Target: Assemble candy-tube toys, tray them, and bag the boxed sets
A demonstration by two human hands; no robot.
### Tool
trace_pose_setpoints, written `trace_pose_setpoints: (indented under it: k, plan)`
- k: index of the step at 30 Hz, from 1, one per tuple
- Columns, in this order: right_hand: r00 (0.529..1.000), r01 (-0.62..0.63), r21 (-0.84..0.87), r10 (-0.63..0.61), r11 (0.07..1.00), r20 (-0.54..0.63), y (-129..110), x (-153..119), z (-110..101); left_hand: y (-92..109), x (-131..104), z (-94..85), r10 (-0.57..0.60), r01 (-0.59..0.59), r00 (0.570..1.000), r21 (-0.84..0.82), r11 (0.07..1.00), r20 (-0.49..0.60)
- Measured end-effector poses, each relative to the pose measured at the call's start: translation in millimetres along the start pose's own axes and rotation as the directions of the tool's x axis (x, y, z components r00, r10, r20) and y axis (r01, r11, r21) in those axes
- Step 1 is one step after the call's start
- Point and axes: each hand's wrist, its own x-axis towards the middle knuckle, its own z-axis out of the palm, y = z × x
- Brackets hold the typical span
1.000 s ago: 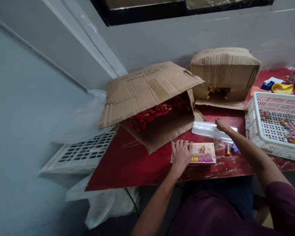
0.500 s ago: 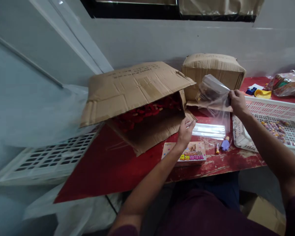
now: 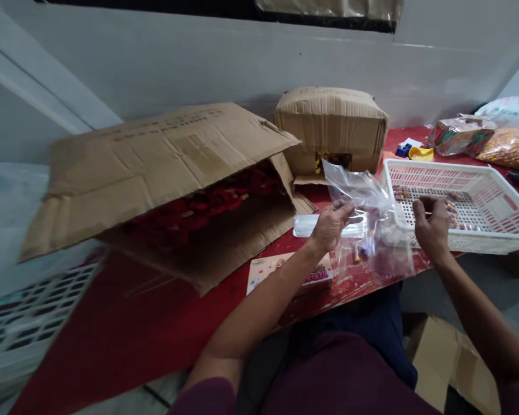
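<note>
A clear plastic bag (image 3: 357,187) is pinched at its edge by my left hand (image 3: 332,225) and hangs loosely over the red table. My right hand (image 3: 432,227) is over the near side of a white plastic basket (image 3: 480,239), its fingers bent and apart with nothing visible in them. In the basket, close to that hand, lie several small tubes with purple and yellow colouring (image 3: 452,210). Below my left hand are a stack of flat clear bags (image 3: 305,226) and a printed box (image 3: 263,268), partly covered by my forearm. A small tube (image 3: 357,253) shows dimly through the plastic.
A large open carton (image 3: 168,155) with red items (image 3: 199,207) stands at left. Behind the bag is another carton (image 3: 333,121) with yellow pieces in its opening. Yellow (image 3: 421,154) and blue (image 3: 403,151) parts and a bag of small pieces (image 3: 508,148) are at back right.
The clear bag has passed from my right hand to my left. My right hand has moved to the basket. The view has turned right.
</note>
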Motion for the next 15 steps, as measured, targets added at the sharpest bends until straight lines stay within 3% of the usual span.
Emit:
trace_pose_setpoints:
  k: [2, 5, 7, 9, 12, 15]
  plan:
    - [0.989, 0.078, 0.098, -0.089, 0.992, 0.117, -14, -31, 8, 4, -8, 5.0, 0.008, -0.006, 1.0, -0.06, 0.998, 0.027]
    - [0.924, 0.083, 0.356, -0.206, 0.931, 0.322, -39, -63, 25, 12, -22, 21.0, 0.035, -0.035, 0.991, -0.003, 0.999, 0.127]
    - [0.95, 0.023, 0.428, -0.153, 0.903, 0.271, -49, -66, 35, 20, -29, 32.2, 0.004, -0.019, 0.974, 0.065, 0.998, 0.228]
    - [0.981, -0.078, 0.456, -0.014, 0.887, 0.195, -52, -58, 43, 26, -34, 39.0, -0.024, -0.008, 0.96, 0.115, 0.993, 0.278]
    - [0.945, -0.26, 0.575, 0.082, 0.776, 0.317, -51, -44, 49, 23, -36, 42.5, -0.051, -0.002, 0.962, 0.194, 0.981, 0.267]
    - [0.915, -0.328, 0.613, 0.082, 0.719, 0.394, -47, -45, 52, 2, -36, 47.7, -0.024, -0.039, 0.975, 0.281, 0.959, 0.219]
